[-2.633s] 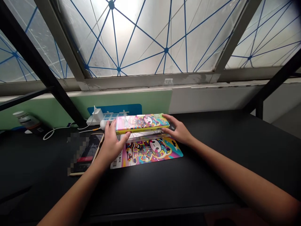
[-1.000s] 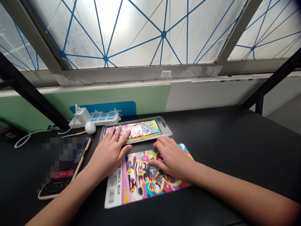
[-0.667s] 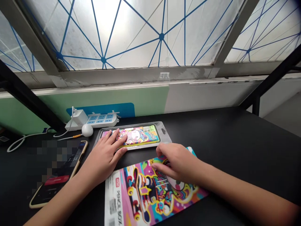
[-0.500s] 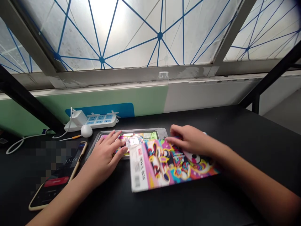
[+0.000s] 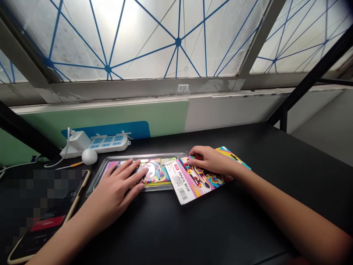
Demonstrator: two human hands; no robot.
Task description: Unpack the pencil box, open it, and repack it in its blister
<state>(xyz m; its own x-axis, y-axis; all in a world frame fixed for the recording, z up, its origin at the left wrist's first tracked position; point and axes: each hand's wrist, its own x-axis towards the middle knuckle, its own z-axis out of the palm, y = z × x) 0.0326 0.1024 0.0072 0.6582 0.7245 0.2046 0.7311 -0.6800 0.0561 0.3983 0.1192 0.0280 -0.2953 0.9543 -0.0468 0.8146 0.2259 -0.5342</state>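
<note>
A colourful pencil box [image 5: 157, 171] with a cartoon face lies in a clear plastic tray [image 5: 150, 188] on the black desk. My left hand [image 5: 122, 182] rests on the box, fingers stretched out and spread. To the right, a printed cardboard backing card [image 5: 190, 184] marked "PENCIL BOX" lies slanted, its left end overlapping the tray's right part. My right hand [image 5: 211, 159] grips the card near its far edge, thumb on the printed face and the other fingers curled, their tips partly hidden.
A phone [image 5: 49, 221] in a pale case lies at the left, beside my left forearm. Behind it are a white power strip [image 5: 110, 143] with a plugged-in adapter and a round white device [image 5: 89, 156] on a cable. A window [image 5: 154, 48] stands beyond the desk.
My right hand has moved the card back and turned it, lowering it toward the desk. My left hand stays on the pencil box. The view has shifted slightly to the right.
</note>
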